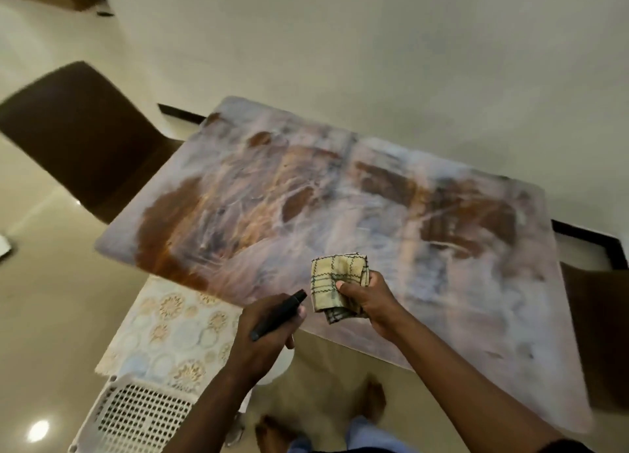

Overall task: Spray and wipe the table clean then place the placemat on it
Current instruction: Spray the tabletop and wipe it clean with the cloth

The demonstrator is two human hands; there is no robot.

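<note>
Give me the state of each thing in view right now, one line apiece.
Left hand: closed around the spray bottle.
Spray bottle: held, black nozzle aimed toward the table.
Right hand: gripping the cloth.
Cloth: folded, held above the table's near edge.
Table: bare marbled top, nothing on it.
Placemat: not yet placed, lying on a white chair.

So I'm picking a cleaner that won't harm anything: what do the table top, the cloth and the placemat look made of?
Table top: looks like marble-patterned stone or laminate, smooth, with brown and grey veining; which one I cannot tell. Cloth, in the right hand: soft woven fabric, yellowish with dark checks, crumpled. Placemat: looks like lacy vinyl or fabric with round motifs and a scalloped edge.
</note>
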